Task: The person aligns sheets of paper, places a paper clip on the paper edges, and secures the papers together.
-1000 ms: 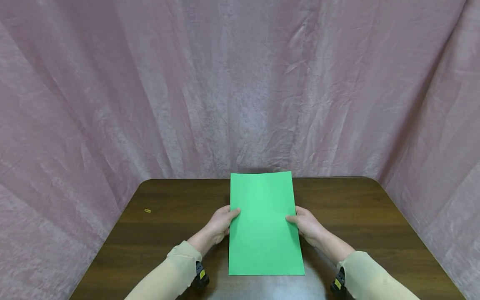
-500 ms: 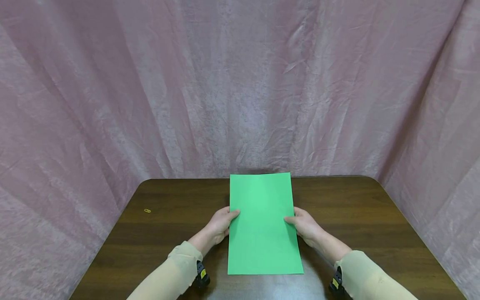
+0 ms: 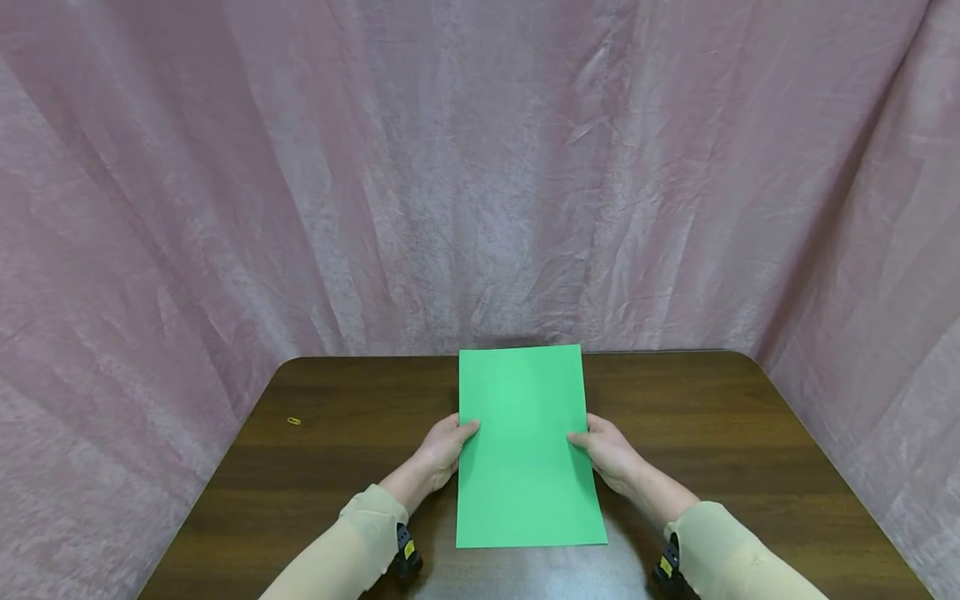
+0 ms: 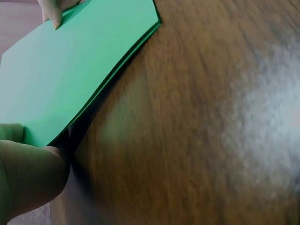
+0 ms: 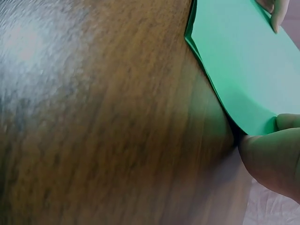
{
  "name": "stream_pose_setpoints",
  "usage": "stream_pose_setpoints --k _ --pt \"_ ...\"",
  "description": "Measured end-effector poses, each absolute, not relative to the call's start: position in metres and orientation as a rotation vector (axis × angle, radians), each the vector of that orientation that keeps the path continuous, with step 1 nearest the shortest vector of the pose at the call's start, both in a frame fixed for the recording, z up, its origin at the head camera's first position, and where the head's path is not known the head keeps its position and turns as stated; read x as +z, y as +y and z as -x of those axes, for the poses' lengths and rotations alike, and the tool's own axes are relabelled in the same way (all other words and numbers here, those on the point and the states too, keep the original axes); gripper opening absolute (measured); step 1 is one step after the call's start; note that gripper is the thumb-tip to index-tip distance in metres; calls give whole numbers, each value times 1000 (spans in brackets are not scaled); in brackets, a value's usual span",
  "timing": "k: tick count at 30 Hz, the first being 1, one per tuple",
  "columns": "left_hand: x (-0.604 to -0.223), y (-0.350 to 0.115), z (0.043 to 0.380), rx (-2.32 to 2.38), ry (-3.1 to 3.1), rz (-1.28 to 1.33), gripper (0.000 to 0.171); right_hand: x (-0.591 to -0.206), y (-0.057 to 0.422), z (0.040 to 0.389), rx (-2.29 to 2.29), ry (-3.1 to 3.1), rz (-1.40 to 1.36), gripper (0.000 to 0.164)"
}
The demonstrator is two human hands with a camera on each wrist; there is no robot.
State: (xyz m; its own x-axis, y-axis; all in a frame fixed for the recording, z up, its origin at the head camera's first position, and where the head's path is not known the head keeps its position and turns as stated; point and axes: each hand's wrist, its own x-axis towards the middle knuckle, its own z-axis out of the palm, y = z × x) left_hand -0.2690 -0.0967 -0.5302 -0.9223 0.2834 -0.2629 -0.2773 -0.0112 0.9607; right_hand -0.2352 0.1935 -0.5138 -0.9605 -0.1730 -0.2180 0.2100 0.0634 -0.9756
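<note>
Green paper (image 3: 525,467) lies lengthwise before me, its near edge low in the head view. Its side edge shows more than one layer in the left wrist view; whether these are separate sheets or a fold I cannot tell. My left hand (image 3: 442,450) pinches the left long edge, thumb on top and the other fingers underneath, mostly hidden. On the opposite long edge my right hand (image 3: 613,454) pinches likewise, its thumb over the paper. In the right wrist view the paper (image 5: 243,61) bends up a little near the grip.
A yellow paper clip (image 3: 294,421) lies on the brown wooden table (image 3: 337,467) at the far left. Behind the table hangs a pink curtain (image 3: 480,183). Each sleeve bears a black wrist device, the left one (image 3: 406,554) beside the paper.
The paper and both hands have shifted very slightly, the right hand a little to the left. Both grips stay the same.
</note>
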Motion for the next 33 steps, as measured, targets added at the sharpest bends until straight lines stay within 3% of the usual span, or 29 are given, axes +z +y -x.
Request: stream_pose_setpoints --k 6,15,33 --pt "-532 -96 269 2019 1859 -21 52 -515 190 237 -1994 2058 -51 46" --pt "-530 -93 267 1982 1922 -47 51 -508 188 246 -2000 2054 -158 51" --pt "-529 -88 264 2001 1961 -51 49 -506 196 252 -1994 1925 -119 56"
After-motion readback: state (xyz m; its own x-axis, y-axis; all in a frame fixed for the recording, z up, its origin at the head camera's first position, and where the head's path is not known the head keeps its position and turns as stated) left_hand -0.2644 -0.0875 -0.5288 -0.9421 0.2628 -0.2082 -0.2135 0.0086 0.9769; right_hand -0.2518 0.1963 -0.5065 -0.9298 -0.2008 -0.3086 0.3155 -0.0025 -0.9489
